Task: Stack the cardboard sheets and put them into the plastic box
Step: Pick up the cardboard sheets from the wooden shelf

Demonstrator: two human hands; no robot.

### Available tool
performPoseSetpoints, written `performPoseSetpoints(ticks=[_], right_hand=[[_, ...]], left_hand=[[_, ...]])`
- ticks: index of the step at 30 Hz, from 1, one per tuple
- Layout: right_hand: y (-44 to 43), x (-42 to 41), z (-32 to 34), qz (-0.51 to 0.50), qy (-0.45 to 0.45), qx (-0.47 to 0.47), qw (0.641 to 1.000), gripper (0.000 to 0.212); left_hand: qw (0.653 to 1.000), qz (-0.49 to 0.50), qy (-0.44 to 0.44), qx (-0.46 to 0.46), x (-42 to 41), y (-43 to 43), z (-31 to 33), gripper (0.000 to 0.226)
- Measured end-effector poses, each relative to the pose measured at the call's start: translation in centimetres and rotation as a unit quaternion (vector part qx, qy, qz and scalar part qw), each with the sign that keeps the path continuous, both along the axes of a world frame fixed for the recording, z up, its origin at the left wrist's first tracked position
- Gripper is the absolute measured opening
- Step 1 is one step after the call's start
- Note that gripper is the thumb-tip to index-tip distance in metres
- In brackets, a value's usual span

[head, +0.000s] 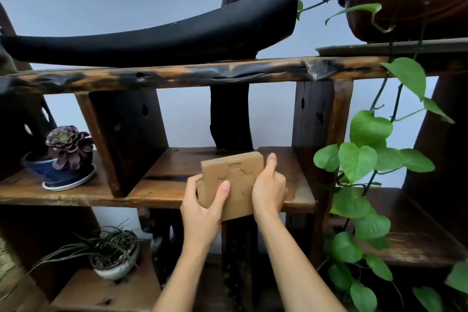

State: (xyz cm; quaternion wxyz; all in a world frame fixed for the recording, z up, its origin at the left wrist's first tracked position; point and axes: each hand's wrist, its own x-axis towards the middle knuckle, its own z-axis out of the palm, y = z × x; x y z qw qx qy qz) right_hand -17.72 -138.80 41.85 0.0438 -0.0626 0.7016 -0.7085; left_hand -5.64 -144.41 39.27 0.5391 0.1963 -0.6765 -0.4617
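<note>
Cardboard first, in the head view: the cardboard sheets point(234, 175) are gathered into one thick brown stack a little below frame centre, toward 6 o'clock. The stack stands nearly on edge, its broad face turned to the camera and its top leaning slightly toward 11 o'clock. An irregular outline is cut or torn into the front sheet.

The left hand point(202, 204) grips the stack from 8 o'clock. Its thumb point(224, 189) lies flat across the front face and its fingers curl round the left edge, out of sight behind. The right hand point(268, 189) clamps the opposite edge from 3 o'clock, with its thumb point(270, 162) pointing up along that edge. Both hands press inward, so the sheets are pinched between them.

The stack is over the front part of the middle shelf board point(177, 167) of a dark, rough wooden rack. Whether its lower edge touches the board I cannot tell.

At 9 o'clock from the stack, a purple succulent point(69, 146) sits in a blue pot point(44, 170) on a white saucer point(68, 184). At 7 o'clock, a shelf lower, a grassy plant grows in a white pot point(115, 270). A green vine point(357, 161) hangs at 3 o'clock, trailing from a brown planter point(405, 3) at 1 o'clock. At 11 o'clock a black curved piece point(164, 41) rests above the top beam point(202, 73).
</note>
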Motion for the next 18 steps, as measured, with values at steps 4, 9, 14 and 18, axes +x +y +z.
performPoseSetpoints(ticks=[4, 9, 14, 18], right_hand=[[3.1, 1.6, -0.4, 0.14, 0.068, 0.006, 0.988, 0.074], [7.2, 3.5, -3.8, 0.178, 0.04, -0.021, 0.983, 0.06], [10.3, 7.1, -7.4, 0.117, 0.029, 0.011, 0.993, 0.05], [12.6, 9.8, -9.8, 0.087, 0.005, 0.029, 0.996, 0.046]], left_hand=[[0.998, -0.041, -0.009, 0.046, 1.7, -0.7, 1.1, 0.034], [0.988, -0.104, -0.047, 0.107, 3.4, 0.6, -0.1, 0.038], [0.973, -0.128, -0.059, 0.181, 5.8, 3.4, -4.4, 0.045], [0.965, -0.15, -0.078, 0.202, 7.5, 5.0, -7.0, 0.05]])
